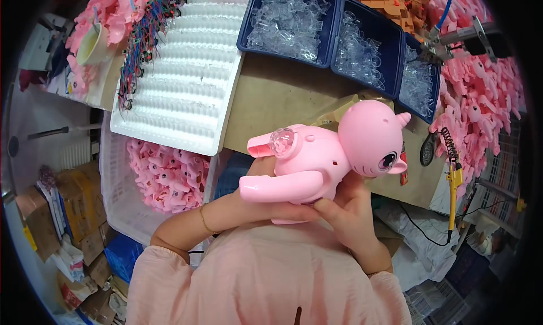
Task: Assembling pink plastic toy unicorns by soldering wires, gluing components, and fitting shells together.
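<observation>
A large pink plastic toy unicorn [308, 155] is held in front of my chest, lying on its side with its head to the right. One painted eye and a small horn show, and a clear domed part [281, 142] sits at the left end of its body. My left hand [291, 213] grips it from below, its fingers partly hidden behind the body and a leg. Under the neck and head, my right hand [352, 215] is closed around the toy, with the thumb pressed against the underside.
Dark blue bins [288, 28] of clear plastic parts stand at the back. A white foam tray [181, 70] carries wired components on its left edge. Below it, a crate [121, 195] contains pink toy parts. On the right are a yellow-handled tool [454, 192] and heaped pink pieces [478, 99].
</observation>
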The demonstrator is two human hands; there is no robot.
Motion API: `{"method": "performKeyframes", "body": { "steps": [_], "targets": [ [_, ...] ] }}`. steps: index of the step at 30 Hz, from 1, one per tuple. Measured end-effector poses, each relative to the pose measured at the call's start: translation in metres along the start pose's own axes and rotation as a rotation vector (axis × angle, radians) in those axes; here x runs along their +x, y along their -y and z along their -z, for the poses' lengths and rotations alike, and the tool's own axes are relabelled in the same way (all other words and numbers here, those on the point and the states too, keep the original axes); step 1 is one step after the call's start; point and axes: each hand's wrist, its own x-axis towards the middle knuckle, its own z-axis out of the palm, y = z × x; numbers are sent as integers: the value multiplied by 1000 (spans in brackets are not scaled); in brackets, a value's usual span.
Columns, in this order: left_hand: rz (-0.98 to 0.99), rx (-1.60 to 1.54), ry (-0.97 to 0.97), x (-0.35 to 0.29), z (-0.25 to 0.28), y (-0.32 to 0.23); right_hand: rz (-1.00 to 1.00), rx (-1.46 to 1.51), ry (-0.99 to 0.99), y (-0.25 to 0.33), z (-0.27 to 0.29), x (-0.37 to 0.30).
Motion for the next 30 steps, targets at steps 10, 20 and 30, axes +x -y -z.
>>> {"method": "performKeyframes", "body": {
  "steps": [10,20,30],
  "targets": [
    [-309,704,-281,1,9,1,784,-260,-292,26,44,25],
    [301,462,-82,15,-5,-45,829,-399,-173,38,34,42],
    [448,-799,97,6,12,17,426,-301,233,68,41,17]
  ]
}}
